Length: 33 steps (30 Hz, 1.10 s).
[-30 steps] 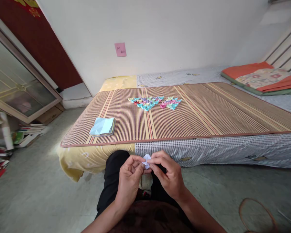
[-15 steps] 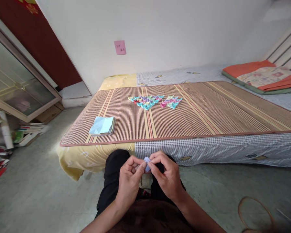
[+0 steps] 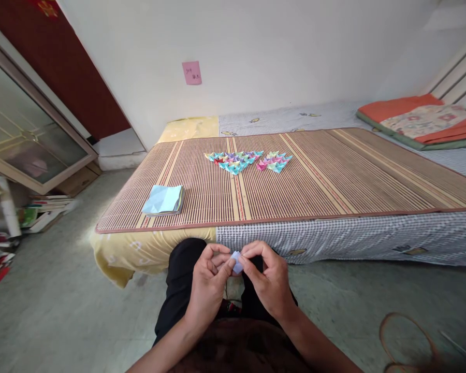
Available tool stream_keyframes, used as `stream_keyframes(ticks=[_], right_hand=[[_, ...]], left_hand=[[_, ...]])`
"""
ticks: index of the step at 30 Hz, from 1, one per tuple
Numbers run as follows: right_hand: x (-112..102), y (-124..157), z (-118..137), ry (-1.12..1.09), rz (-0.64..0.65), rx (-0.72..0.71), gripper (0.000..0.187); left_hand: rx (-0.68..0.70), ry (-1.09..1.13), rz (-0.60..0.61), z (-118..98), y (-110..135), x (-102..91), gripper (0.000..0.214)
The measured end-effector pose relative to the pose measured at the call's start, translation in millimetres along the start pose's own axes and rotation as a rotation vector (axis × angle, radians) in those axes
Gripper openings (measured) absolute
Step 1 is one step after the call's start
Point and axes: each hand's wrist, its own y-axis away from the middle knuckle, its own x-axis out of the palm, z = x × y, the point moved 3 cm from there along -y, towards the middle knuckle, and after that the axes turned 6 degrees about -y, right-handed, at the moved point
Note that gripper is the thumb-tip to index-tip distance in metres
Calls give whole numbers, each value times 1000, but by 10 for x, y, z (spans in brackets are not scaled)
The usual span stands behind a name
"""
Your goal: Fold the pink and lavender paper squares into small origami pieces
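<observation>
My left hand (image 3: 207,282) and my right hand (image 3: 267,280) meet over my lap, both pinching a small folded piece of pale blue paper (image 3: 236,261) between fingertips. Most of the paper is hidden by my fingers. Ahead on the bamboo mat (image 3: 334,176) lies a stack of light blue paper squares (image 3: 163,200) at the near left. Farther back sit two clusters of colourful folded paper pieces, a larger one (image 3: 234,160) and a smaller one (image 3: 274,162).
The mat covers a low bed (image 3: 334,235) with checked and yellow sheets. Folded orange bedding (image 3: 423,122) lies at the far right. A glass-fronted cabinet (image 3: 27,140) and books (image 3: 42,212) stand at the left. A pink note (image 3: 191,72) hangs on the wall. A wire ring (image 3: 407,342) lies on the floor.
My fingers have shifted slightly on the small paper, pressing it tighter so less of it shows. The view has tilted a little; nothing on the mat has moved.
</observation>
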Motion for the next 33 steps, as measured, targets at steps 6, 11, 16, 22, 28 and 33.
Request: stream_keyframes(ticks=[6, 11, 16, 22, 28, 33], right_hand=[[-21, 0, -5, -12, -54, -15, 10], [-36, -9, -15, -2, -2, 56, 8], [-61, -48, -43, -90, 197, 213, 18], [-37, -28, -192, -339, 158, 409, 27], [105, 48, -276, -594, 140, 603, 34], [201, 91, -272, -751, 155, 716, 38]], left_hand=[[-69, -30, 69, 32, -7, 18, 36], [-77, -136, 118, 35, -9, -3, 36], [-62, -215, 173, 7, 6, -15, 37], [-31, -182, 170, -13, -12, -37, 27], [-81, -31, 100, 118, -29, -84, 26], [-33, 8, 98, 46, -4, -43, 24]])
